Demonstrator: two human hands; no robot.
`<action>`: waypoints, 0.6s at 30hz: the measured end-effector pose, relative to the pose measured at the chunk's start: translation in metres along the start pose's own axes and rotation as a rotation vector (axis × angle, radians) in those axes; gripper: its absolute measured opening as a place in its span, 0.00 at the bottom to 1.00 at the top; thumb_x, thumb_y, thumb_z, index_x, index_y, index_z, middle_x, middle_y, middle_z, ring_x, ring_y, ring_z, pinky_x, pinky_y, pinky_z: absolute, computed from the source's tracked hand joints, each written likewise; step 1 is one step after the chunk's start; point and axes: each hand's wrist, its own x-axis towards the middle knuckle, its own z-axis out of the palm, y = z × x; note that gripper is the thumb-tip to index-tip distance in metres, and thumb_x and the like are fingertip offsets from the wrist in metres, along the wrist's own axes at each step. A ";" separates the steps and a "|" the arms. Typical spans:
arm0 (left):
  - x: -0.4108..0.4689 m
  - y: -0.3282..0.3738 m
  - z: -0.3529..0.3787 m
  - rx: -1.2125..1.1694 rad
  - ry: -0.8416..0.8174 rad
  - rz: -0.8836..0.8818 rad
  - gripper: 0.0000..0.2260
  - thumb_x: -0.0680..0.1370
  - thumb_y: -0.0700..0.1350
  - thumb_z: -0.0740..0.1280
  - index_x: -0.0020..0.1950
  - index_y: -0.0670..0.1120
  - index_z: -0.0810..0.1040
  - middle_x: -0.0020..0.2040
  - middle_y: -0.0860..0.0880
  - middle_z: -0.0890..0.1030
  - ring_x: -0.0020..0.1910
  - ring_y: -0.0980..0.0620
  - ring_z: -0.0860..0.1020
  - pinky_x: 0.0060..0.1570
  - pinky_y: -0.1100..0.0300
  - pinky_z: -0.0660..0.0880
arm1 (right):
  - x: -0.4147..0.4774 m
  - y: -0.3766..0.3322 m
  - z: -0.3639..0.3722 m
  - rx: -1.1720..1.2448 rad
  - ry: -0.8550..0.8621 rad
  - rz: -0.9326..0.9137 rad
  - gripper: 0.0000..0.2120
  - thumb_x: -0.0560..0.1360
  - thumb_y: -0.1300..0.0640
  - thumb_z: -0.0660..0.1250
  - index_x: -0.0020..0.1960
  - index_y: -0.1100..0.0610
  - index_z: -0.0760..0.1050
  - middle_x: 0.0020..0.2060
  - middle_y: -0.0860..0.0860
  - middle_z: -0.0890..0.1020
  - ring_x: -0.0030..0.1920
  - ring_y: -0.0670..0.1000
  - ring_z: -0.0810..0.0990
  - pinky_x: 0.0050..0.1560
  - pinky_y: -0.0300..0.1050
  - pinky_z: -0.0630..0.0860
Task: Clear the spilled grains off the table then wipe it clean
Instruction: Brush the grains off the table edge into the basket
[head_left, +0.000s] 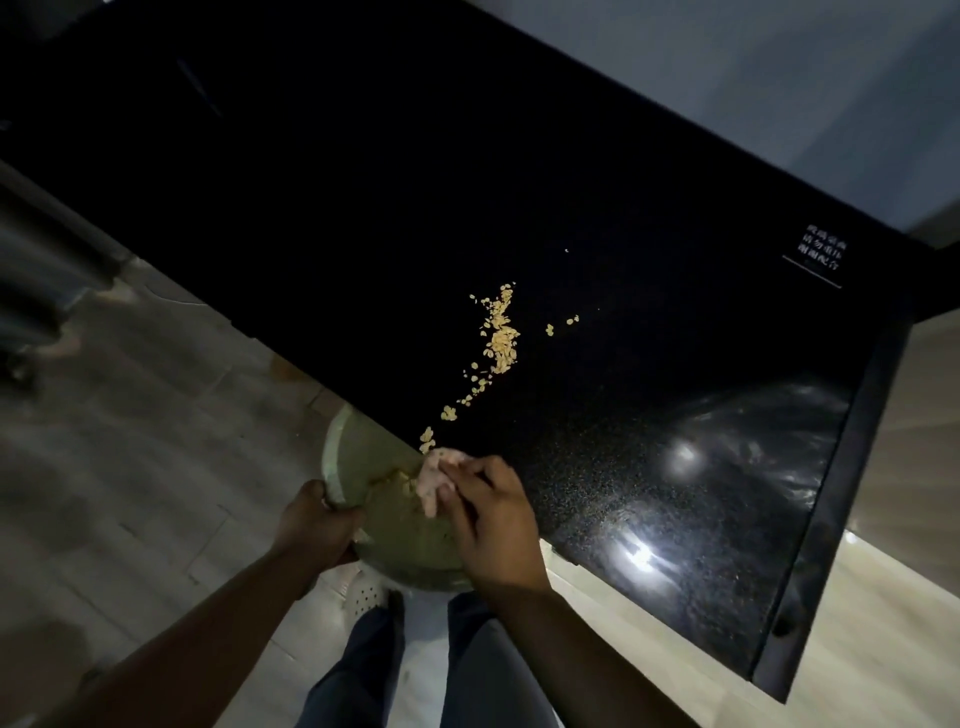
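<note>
Gripping pale green round plate (405, 535), left hand (317, 525); pinching crumpled pink cloth (434, 478), right hand (493, 525) — risk: hastily sweeping yellow flaky grains (503, 338), centre frame, off glossy black table (363, 208) past plate.

grains (503, 338) pale yellow, trailing to edge | table (311, 208) black (speckled) | cloth (435, 480) pink, at edge | plate (410, 540) green, below edge

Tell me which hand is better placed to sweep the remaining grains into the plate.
Right. The right hand pinches the cloth at the edge of the table, beside the grains. The left hand grips the plate under that edge and is needed there.
</note>
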 end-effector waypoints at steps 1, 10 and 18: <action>0.000 0.000 -0.002 -0.007 -0.005 -0.003 0.15 0.73 0.35 0.70 0.57 0.40 0.71 0.53 0.38 0.77 0.48 0.39 0.79 0.35 0.52 0.80 | -0.002 -0.003 -0.002 0.016 0.011 0.005 0.14 0.78 0.58 0.64 0.62 0.56 0.79 0.50 0.49 0.74 0.51 0.50 0.74 0.53 0.36 0.70; -0.005 0.003 -0.005 -0.054 -0.002 0.018 0.11 0.73 0.35 0.69 0.53 0.41 0.73 0.49 0.41 0.79 0.45 0.44 0.80 0.34 0.54 0.80 | 0.039 0.018 -0.081 -0.016 0.345 0.125 0.08 0.78 0.60 0.66 0.54 0.58 0.82 0.46 0.51 0.73 0.43 0.48 0.74 0.44 0.33 0.70; 0.003 0.010 0.000 -0.037 0.001 -0.008 0.13 0.73 0.33 0.69 0.54 0.41 0.70 0.53 0.39 0.76 0.49 0.39 0.79 0.39 0.48 0.80 | 0.139 0.074 -0.141 -0.174 0.482 0.281 0.13 0.80 0.55 0.62 0.61 0.59 0.79 0.53 0.57 0.74 0.44 0.49 0.74 0.42 0.28 0.63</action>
